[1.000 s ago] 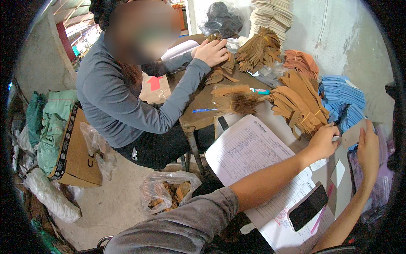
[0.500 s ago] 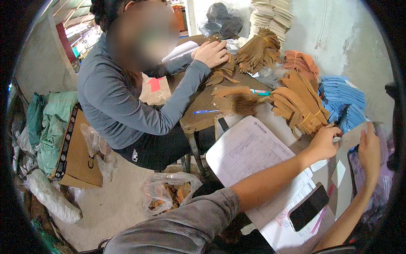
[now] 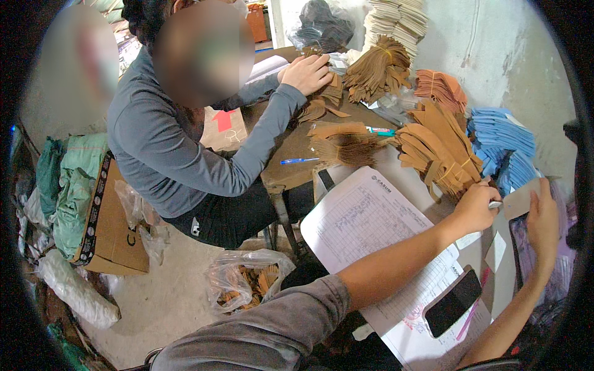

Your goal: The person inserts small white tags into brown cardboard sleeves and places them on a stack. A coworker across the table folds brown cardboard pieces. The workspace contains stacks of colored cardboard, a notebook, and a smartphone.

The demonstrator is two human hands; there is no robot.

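My left hand [image 3: 475, 209] is closed at the lower end of a bundle of tan strips [image 3: 438, 145] tied with a yellow band. A small shiny metallic thing [image 3: 495, 204] shows at its fingers, too small to name. To the right, my right hand [image 3: 542, 216] pinches the edge of a flat greyish card [image 3: 521, 199] between thumb and fingers. Under my left forearm lie printed forms with handwriting [image 3: 365, 216]. A black phone [image 3: 453, 304] rests on the papers between my arms.
Brown strip bundles [image 3: 377, 68], an orange stack [image 3: 440, 91], blue stacks [image 3: 502, 141] and cream stacks [image 3: 402, 21] line the wall side. At left, a co-worker in a grey sleeve [image 3: 179, 142] handles brown strips. A plastic bag of scraps [image 3: 247, 281] and a cardboard box [image 3: 117, 222] sit on the floor.
My left hand has shifted slightly, and a shiny metallic thing now shows at its fingers. My right hand stays on the greyish card. The view has moved a little.
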